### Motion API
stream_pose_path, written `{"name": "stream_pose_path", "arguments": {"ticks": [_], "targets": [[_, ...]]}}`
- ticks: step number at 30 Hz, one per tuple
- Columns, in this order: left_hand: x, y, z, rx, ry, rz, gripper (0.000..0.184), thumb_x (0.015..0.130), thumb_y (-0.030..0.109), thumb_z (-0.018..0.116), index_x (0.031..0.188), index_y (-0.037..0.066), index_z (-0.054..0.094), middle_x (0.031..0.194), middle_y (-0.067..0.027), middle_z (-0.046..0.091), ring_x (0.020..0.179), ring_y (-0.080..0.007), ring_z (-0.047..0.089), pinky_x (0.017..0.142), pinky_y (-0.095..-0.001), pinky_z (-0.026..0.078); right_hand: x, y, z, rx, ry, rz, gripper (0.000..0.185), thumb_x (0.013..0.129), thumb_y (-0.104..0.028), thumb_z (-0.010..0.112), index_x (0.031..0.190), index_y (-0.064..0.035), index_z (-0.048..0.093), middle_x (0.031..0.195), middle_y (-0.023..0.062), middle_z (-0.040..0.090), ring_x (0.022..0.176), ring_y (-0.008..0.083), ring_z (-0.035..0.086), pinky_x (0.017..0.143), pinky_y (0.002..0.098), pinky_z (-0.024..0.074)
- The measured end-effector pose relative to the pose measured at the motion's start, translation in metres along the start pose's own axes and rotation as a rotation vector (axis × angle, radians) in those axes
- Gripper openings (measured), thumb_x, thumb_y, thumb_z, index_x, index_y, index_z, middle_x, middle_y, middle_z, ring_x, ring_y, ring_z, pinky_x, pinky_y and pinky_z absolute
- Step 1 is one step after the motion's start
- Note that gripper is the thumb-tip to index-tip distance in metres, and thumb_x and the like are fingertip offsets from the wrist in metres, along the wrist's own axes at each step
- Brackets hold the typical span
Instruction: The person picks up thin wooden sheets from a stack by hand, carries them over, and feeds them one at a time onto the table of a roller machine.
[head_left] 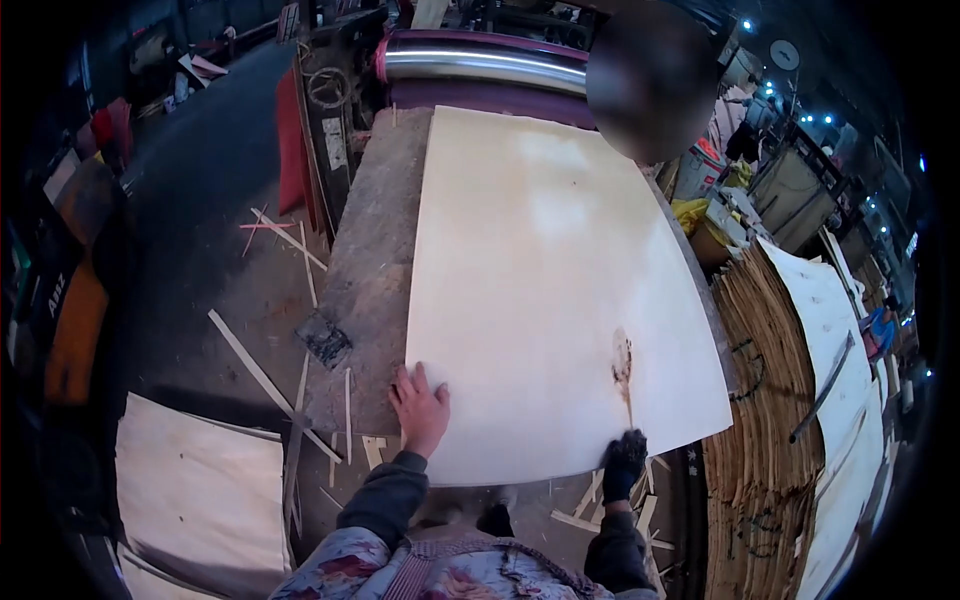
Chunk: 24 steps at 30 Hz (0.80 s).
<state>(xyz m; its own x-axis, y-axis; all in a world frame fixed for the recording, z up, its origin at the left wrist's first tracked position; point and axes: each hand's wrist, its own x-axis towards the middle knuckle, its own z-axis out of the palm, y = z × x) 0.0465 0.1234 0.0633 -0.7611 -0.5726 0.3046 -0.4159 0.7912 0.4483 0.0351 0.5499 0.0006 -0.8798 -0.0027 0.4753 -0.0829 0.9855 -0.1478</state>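
Here the pale sheet [540, 290] lies on the worktop [370, 230] — left hand [420, 412] on its left edge, grip spread; gloved right hand [625, 465] at the near edge — its grip, I can't tell.

My left grip [422, 412] has lateral room over the exposed worktop strip [375, 220] beside the pale sheet [530, 300]; a dark flat piece [323, 340] obstructs the strip's outer edge. Above the sheet, forward passage extends to the metal roller [485, 65], which bars the far end. Rightward of my right grip [624, 465], stacked sheets [765, 400] limit outward travel.
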Motion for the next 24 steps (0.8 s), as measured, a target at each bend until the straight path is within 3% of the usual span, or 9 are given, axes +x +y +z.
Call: {"name": "stream_pose_path", "arguments": {"ticks": [7, 8, 10, 13, 14, 17, 20, 22, 24], "targets": [[-0.002, -0.008, -0.005, -0.068, -0.011, 0.024, 0.062, 0.086, 0.032, 0.062, 0.138, 0.004, 0.043, 0.143, -0.0263, 0.033, 0.132, -0.0408, 0.036, 0.109, -0.0587, 0.026, -0.123, -0.071, -0.067, 0.968, -0.181, 0.526, 0.025, 0.095, -0.008, 0.057, 0.118, 0.0028, 0.057, 0.125, 0.0107, 0.059, 0.115, 0.0194, 0.055, 0.1, 0.0352, 0.0435], [-0.002, -0.008, -0.004, -0.069, 0.007, 0.03, 0.061, 0.086, 0.032, 0.062, 0.138, 0.004, 0.043, 0.143, -0.0261, 0.034, 0.133, -0.0409, 0.036, 0.109, -0.0587, 0.026, -0.141, -0.069, -0.071, 0.918, -0.292, 0.587, 0.022, 0.094, -0.005, 0.054, 0.115, -0.0015, 0.06, 0.114, 0.011, 0.063, 0.109, 0.023, 0.06, 0.096, 0.0356, 0.0467], [-0.003, -0.01, -0.004, -0.047, -0.005, 0.027, 0.061, 0.086, 0.032, 0.062, 0.138, 0.006, 0.044, 0.143, -0.0257, 0.034, 0.132, -0.0403, 0.036, 0.109, -0.0575, 0.027, -0.184, -0.039, -0.073, 0.381, -0.479, 0.061, 0.024, 0.091, -0.006, 0.054, 0.114, -0.0077, 0.062, 0.104, 0.0118, 0.065, 0.101, 0.0272, 0.063, 0.09, 0.0376, 0.0497], [-0.003, -0.01, -0.003, -0.027, -0.023, 0.023, 0.061, 0.084, 0.034, 0.064, 0.137, 0.009, 0.047, 0.143, -0.0243, 0.035, 0.132, -0.0391, 0.037, 0.108, -0.0556, 0.028, -0.252, -0.016, -0.084, 0.524, -0.639, 0.231, 0.019, 0.092, -0.014, 0.055, 0.105, -0.0076, 0.066, 0.098, 0.0081, 0.063, 0.087, 0.0173, 0.065, 0.067, 0.0287, 0.0525], [-0.004, -0.012, -0.001, -0.021, -0.027, 0.014, 0.061, 0.083, 0.035, 0.064, 0.137, 0.011, 0.048, 0.144, -0.0233, 0.036, 0.132, -0.0384, 0.037, 0.108, -0.0549, 0.029, -0.302, 0.013, -0.06, 0.805, -0.627, 0.39, 0.018, 0.087, -0.013, 0.058, 0.103, -0.0096, 0.066, 0.095, 0.0063, 0.063, 0.086, 0.0198, 0.065, 0.07, 0.0312, 0.0533], [-0.005, -0.022, 0.007, -0.015, 0.013, 0.052, 0.064, 0.081, 0.036, 0.069, 0.137, 0.011, 0.049, 0.147, -0.0211, 0.034, 0.138, -0.0364, 0.03, 0.11, -0.0561, 0.025, -0.377, 0.027, -0.101, 0.128, -0.862, -0.002, 0.025, 0.075, -0.015, 0.069, 0.1, -0.0157, 0.068, 0.105, 0.005, 0.066, 0.101, 0.0247, 0.063, 0.084, 0.0377, 0.0516], [-0.027, -0.032, 0.019, 0.051, 0.171, 0.205, 0.065, 0.08, 0.034, 0.071, 0.138, 0.012, 0.048, 0.15, -0.0197, 0.032, 0.139, -0.0345, 0.029, 0.11, -0.0559, 0.025, -0.504, 0.038, -0.153, 0.167, -0.687, 0.01, 0.027, 0.075, -0.017, 0.07, 0.102, -0.0151, 0.068, 0.11, 0.0046, 0.066, 0.106, 0.0249, 0.061, 0.089, 0.0384, 0.05], [-0.055, -0.013, 0.01, -0.009, -0.016, 0.266, 0.062, 0.083, 0.031, 0.069, 0.137, 0.011, 0.049, 0.151, -0.0213, 0.032, 0.138, -0.0342, 0.032, 0.107, -0.0535, 0.029, -0.666, 0.062, -0.114, 1.17, -0.468, 1.154, 0.022, 0.074, -0.025, 0.069, 0.094, -0.0159, 0.069, 0.1, 0.0069, 0.069, 0.089, 0.0273, 0.067, 0.074, 0.0423, 0.0552], [-0.101, 0.012, 0.01, -0.157, -0.117, 0.343, 0.059, 0.084, 0.027, 0.068, 0.136, 0.008, 0.05, 0.149, -0.0229, 0.034, 0.135, -0.035, 0.036, 0.105, -0.0512, 0.033, -0.714, 0.033, -0.173, 0.394, -0.799, 0.709, 0.026, 0.073, -0.029, 0.07, 0.095, -0.0152, 0.069, 0.098, 0.007, 0.07, 0.087, 0.0275, 0.068, 0.074, 0.0418, 0.0549]]}}
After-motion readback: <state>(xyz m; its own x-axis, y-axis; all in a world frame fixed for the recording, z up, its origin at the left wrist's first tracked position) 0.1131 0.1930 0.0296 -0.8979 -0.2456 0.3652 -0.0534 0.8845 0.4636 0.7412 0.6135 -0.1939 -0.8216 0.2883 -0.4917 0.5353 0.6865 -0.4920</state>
